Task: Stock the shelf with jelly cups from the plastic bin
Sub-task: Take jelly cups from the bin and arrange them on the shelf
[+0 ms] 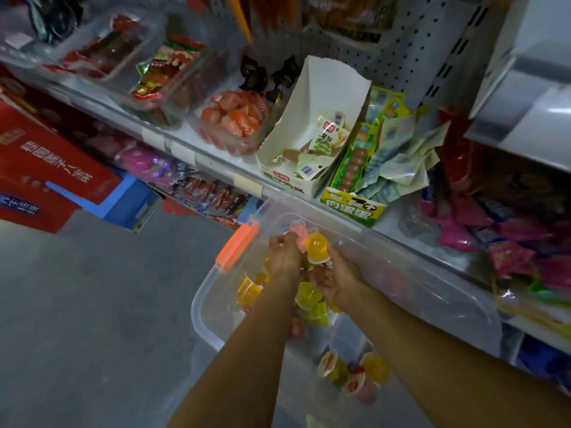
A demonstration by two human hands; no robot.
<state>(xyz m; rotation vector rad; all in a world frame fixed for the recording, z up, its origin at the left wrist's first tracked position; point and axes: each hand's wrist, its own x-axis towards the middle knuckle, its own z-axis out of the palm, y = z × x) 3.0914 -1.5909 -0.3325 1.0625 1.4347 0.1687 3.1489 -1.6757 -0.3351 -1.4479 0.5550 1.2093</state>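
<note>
A clear plastic bin [204, 307] with an orange latch [236, 246] sits below the shelf edge, holding several yellow, orange and pink jelly cups [309, 299]. My left hand [282, 254] is inside the bin, its fingers curled round a pink jelly cup [298, 233]. My right hand [335, 279] grips an orange jelly cup [316, 247] beside it. More cups [355, 375] lie at the bin's near end. The shelf [216, 156] runs diagonally above.
On the shelf stand a clear tub of orange-wrapped snacks [234, 118], a white carton of packets [312, 140], a green-yellow carton [364, 168] and clear tubs of red snacks [167, 72]. Red boxes [40, 168] sit at left over grey floor [92, 304]. Pink packets [509, 242] fill the lower right.
</note>
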